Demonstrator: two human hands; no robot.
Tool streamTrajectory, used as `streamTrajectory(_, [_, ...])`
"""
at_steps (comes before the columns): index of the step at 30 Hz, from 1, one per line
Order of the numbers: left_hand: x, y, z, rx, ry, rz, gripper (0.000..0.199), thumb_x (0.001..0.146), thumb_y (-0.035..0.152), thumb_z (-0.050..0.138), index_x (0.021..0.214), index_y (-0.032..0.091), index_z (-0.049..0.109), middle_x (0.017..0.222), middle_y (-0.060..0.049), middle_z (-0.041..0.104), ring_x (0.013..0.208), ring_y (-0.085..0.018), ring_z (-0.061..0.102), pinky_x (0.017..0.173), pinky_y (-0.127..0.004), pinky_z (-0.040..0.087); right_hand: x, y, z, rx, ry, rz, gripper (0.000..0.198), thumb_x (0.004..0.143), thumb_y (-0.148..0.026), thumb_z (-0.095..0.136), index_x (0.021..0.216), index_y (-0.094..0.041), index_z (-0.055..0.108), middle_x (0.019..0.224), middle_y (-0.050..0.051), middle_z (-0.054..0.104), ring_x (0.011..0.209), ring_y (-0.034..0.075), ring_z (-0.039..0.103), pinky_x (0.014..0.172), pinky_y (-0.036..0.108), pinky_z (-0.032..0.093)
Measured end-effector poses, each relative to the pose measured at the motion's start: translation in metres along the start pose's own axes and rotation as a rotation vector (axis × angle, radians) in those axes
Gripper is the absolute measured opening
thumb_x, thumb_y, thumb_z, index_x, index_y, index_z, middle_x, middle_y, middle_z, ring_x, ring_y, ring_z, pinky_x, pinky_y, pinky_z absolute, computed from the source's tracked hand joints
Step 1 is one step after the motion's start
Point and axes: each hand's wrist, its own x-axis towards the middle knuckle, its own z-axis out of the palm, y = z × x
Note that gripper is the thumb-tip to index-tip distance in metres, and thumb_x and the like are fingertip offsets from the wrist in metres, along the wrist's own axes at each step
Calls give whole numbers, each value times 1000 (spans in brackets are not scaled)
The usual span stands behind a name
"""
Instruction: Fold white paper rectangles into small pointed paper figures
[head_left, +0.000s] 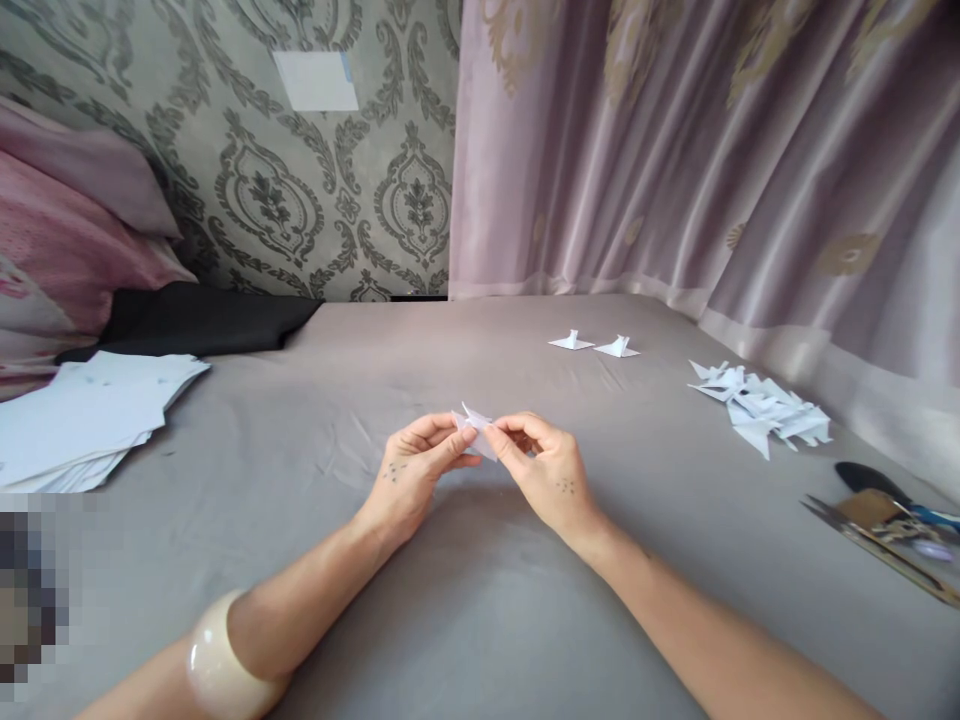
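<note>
Between my two hands is a small folded piece of white paper [484, 442] with pointed tips, raised over the middle of the grey sheet. My left hand [416, 455] pinches its left side, thumb on the near face. On the right side, my right hand [544, 465] pinches it between thumb and forefinger. Part of the paper is covered by my thumbs and fingers. Farther back stand two folded paper figures [617, 347] side by side. A pile of similar white folded papers [772, 408] lies to the right.
At the left lies a stack of white paper sheets [90, 415], with a black cloth [202, 318] behind it. Scissors or tweezers-like metal blades [874, 540] and other small items lie at the right edge. A curtain [585, 150] borders the grey sheet [300, 540] at the back right.
</note>
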Motion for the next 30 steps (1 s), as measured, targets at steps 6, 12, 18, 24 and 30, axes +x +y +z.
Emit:
streamTrajectory(6, [0,-2,-1,-58,-8,-4,16,72,28,79,82,19,70,84,0,73,82,-13,67,80,-27,55,-1,-2,-1,92,-16,117,17,79,-38,67,75,-21,69,76,3,68,68,16,60,65,29,47])
streamTrajectory(12, [0,-2,-2,-15,-20,24,13,73,26,79,80,20,71,84,0,74,80,-14,68,79,-28,54,-1,-2,-1,135,-27,183,17,76,-38,70,74,-20,70,72,3,68,66,16,60,64,29,48])
streamTrajectory(18, [-1,1,0,6,-53,42,12,77,28,76,83,19,70,84,-1,72,77,-13,64,73,-25,52,1,-4,-2,206,-12,212,27,69,-37,78,82,-21,59,65,-3,64,57,12,59,56,25,47])
streamTrajectory(24, [2,2,-4,65,-84,59,11,79,30,74,81,19,72,79,-1,70,71,-11,61,69,-23,47,2,-6,-5,165,-116,232,23,71,-38,75,87,-22,72,68,-1,67,63,14,61,62,28,49])
streamTrajectory(30, [2,2,-1,111,-18,70,13,74,29,77,81,19,73,78,0,71,69,-11,60,70,-24,47,4,1,-4,210,-23,229,13,66,-36,79,73,-24,76,81,1,66,72,15,60,69,30,48])
